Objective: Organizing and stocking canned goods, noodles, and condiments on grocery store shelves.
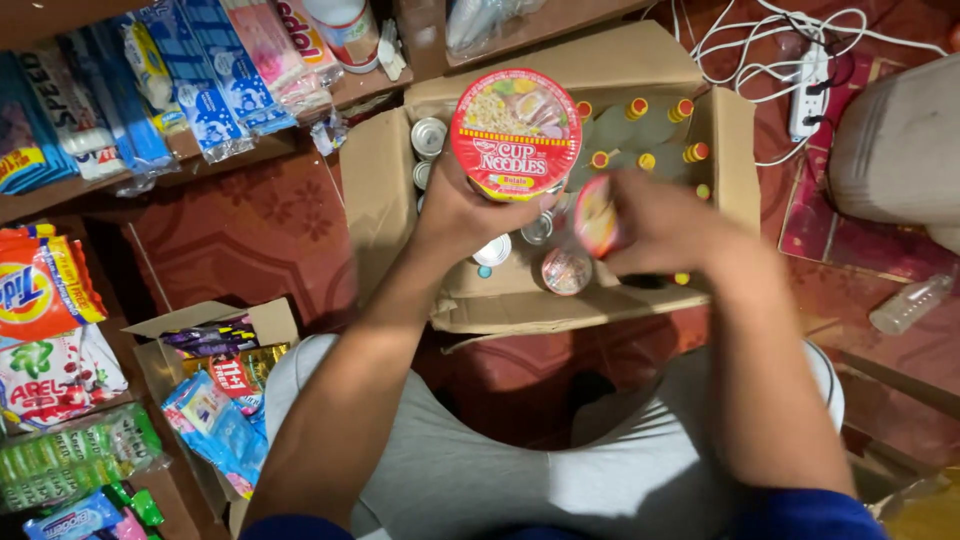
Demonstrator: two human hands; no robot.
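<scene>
Left hand [462,205] grips a red noodle cup [516,133] above the cardboard box [378,190]. Right hand [655,222] clasps a smaller, blurred cup [596,215] over the box

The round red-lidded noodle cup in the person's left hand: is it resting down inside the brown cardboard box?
No, the left hand holds the round red-lidded noodle cup raised above the brown cardboard box of bottles and cans.

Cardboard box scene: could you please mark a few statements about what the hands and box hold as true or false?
1. The left hand holds a red-lidded noodle cup. True.
2. The right hand is empty. False: it grips a smaller cup, blurred.
3. The cardboard box holds bottles with yellow and red caps. True.
4. The box is closed. False: its flaps are open.
</scene>
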